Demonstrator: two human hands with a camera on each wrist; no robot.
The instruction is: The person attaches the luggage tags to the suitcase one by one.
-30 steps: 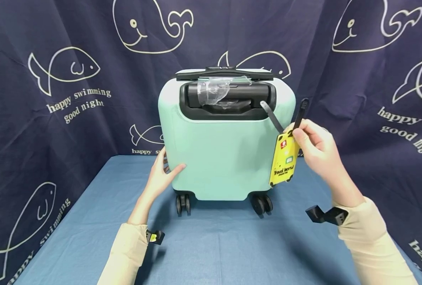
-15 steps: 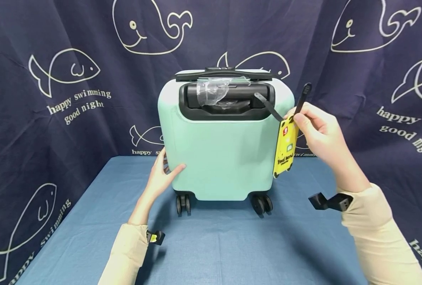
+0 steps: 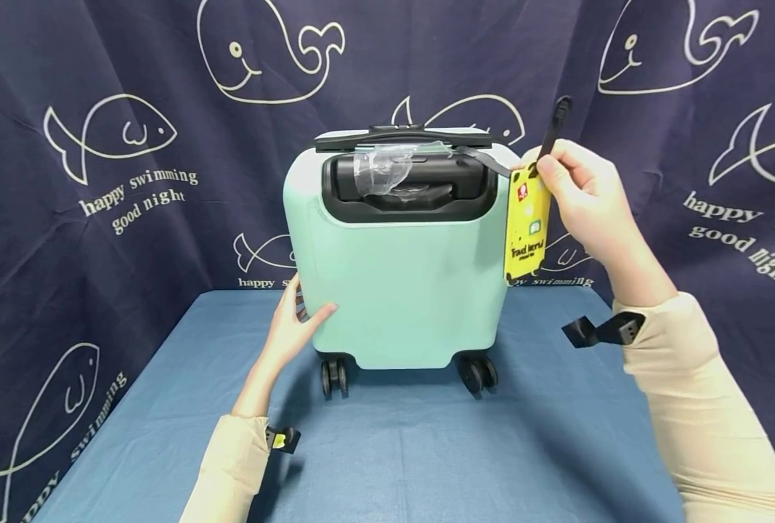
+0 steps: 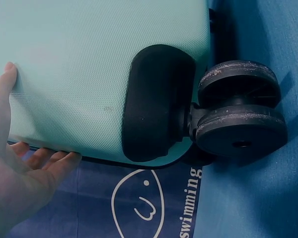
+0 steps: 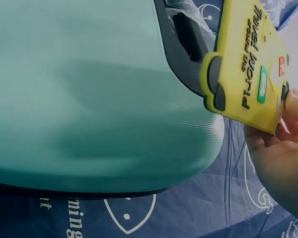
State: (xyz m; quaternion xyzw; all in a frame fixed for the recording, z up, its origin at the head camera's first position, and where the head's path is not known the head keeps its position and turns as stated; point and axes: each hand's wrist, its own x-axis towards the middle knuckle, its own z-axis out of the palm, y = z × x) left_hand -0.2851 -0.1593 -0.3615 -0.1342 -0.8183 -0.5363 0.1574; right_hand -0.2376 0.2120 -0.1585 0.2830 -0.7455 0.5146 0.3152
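Note:
A mint-green suitcase [image 3: 396, 290] stands upright on its black wheels on the blue cloth. My left hand [image 3: 293, 323] holds its left side, thumb on the broad face and fingers around the edge; the left wrist view shows that hand [image 4: 27, 168] close to a black wheel [image 4: 241, 129]. By the suitcase's upper right corner, my right hand [image 3: 583, 192] pinches the top of a yellow luggage tag [image 3: 526, 229] printed "Travel World". The tag's black strap [image 3: 485, 158] reaches left, its end close under the top carry handle [image 3: 403, 138]. The strap's buckle end [image 3: 560, 112] points up above the fingers.
Clear plastic film [image 3: 383, 171] covers part of the black telescopic handle recess [image 3: 410, 211]. Behind the suitcase hangs a dark blue curtain [image 3: 132, 65] with white fish and whale drawings. Blue cloth [image 3: 400, 450] covers the table in front.
My right hand has raised the luggage tag from beside the suitcase's middle to its upper corner. The strap's free end has come up to the carry handle. My left hand keeps its hold.

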